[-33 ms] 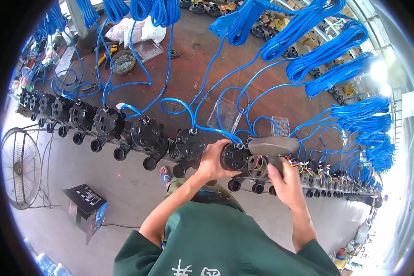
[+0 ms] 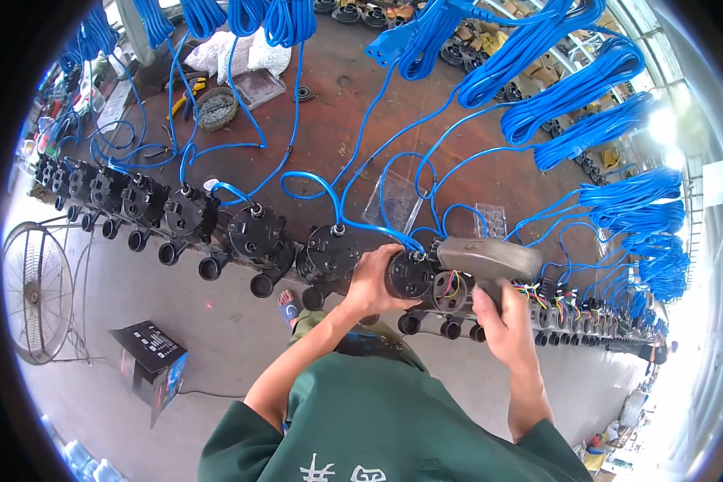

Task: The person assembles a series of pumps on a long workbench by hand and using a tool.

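My left hand [image 2: 373, 281] is closed around the side of a round black housing [image 2: 410, 275] in the row along the table's near edge. A blue cable enters the top of this housing. In my right hand [image 2: 506, 325] is a grey pistol-shaped power driver [image 2: 490, 257], gripped by its handle. Its body lies nearly level just right of the held housing, nose toward the cable entry. Whether the nose touches anything cannot be made out. Below the driver, an open housing [image 2: 450, 291] shows coloured wires inside.
More black housings [image 2: 261, 238] line the edge on both sides. Coiled blue cables [image 2: 570, 80] hang above the brown table [image 2: 337, 120]. A bowl of small metal parts [image 2: 217, 108] stands back left, near yellow-handled pliers [image 2: 186, 96]. A fan [image 2: 36, 293] and a dark box [image 2: 151, 361] are on the floor.
The power driver in my right hand has shifted slightly to the right and tilted, its rear end lower. My left hand stays on the same housing.
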Tool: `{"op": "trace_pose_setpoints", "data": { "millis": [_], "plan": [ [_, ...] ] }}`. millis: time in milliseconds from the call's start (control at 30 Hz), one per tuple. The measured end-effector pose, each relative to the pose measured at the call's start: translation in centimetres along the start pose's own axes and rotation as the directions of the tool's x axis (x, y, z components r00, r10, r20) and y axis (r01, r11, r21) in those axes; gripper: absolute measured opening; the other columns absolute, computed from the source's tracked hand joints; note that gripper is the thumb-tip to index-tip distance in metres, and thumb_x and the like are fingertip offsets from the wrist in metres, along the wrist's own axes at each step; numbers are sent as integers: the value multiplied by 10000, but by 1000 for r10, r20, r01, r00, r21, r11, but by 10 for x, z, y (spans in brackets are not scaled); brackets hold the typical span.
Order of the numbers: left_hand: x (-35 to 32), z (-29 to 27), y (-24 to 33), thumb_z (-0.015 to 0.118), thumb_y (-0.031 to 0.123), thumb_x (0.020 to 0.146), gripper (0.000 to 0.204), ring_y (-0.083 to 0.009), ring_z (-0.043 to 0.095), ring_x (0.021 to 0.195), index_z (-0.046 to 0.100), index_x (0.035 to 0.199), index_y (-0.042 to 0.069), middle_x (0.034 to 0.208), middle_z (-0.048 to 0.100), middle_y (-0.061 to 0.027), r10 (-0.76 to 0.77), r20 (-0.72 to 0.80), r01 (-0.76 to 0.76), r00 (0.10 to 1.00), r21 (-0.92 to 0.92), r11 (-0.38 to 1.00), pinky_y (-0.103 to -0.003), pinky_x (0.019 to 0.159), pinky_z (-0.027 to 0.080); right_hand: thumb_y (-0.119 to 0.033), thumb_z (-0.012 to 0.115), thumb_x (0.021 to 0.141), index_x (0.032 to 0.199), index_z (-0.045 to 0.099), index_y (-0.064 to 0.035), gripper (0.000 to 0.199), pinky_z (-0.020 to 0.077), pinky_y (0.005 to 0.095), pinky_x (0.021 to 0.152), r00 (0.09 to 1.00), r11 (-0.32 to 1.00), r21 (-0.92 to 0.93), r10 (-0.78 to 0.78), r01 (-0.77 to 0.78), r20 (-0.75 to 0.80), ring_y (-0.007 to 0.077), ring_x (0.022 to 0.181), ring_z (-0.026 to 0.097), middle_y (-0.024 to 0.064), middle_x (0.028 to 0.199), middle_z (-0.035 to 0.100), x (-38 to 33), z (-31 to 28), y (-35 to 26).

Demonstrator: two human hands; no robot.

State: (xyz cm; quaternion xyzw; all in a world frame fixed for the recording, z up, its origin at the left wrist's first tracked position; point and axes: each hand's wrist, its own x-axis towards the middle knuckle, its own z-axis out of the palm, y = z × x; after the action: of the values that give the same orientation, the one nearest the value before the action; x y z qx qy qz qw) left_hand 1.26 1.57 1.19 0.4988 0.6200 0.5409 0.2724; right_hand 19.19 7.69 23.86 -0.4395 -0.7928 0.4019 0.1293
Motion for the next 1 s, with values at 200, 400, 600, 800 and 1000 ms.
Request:
{"op": "trace_pose_setpoints", "data": {
  "millis": [200,400,600,800,1000],
  "plan": [
    [2,6,-6,1003,402,515,1012,-402,611,1161,567,1364,67,1280,658,-154,-17,31,17,999,-1,1000,-499,1032,488,-335,655,1036,1136,646,41,389,528,548,691,999,973,-227,-52,53,9,508,815,683,307,813,682,11,74,67],
    [1,1,-4,1011,375,518,1006,-406,616,1156,563,1365,67,1257,668,-169,-13,-5,13,1000,4,1000,-505,1026,494,-206,657,1053,1199,659,33,281,449,319,573,999,999,14,29,-29,15,104,622,557,53,708,633,-3,-5,16],
    [1,8,-1,1010,362,522,1030,-408,618,1178,543,1389,57,1261,661,-184,-24,43,24,999,12,1000,-506,1034,497,-309,658,1040,1189,643,48,387,521,502,620,992,943,-332,-59,19,-110,443,731,708,298,782,672,-6,44,76],
    [-12,10,-7,1002,278,552,1131,-408,574,1255,417,1485,18,1355,582,-218,-43,-15,42,999,-31,999,-497,1085,472,-318,698,1031,1054,647,43,365,419,393,564,989,988,43,149,-149,-4,204,569,493,173,665,575,-8,13,74],
    [-111,55,-42,934,185,723,973,-435,493,1311,369,1460,-108,1427,453,-302,-561,-9,481,828,524,702,-516,1071,449,-243,635,1081,963,537,-60,238,367,229,539,907,794,449,403,-411,118,30,630,450,-55,762,504,-48,22,93]
  ]
}}
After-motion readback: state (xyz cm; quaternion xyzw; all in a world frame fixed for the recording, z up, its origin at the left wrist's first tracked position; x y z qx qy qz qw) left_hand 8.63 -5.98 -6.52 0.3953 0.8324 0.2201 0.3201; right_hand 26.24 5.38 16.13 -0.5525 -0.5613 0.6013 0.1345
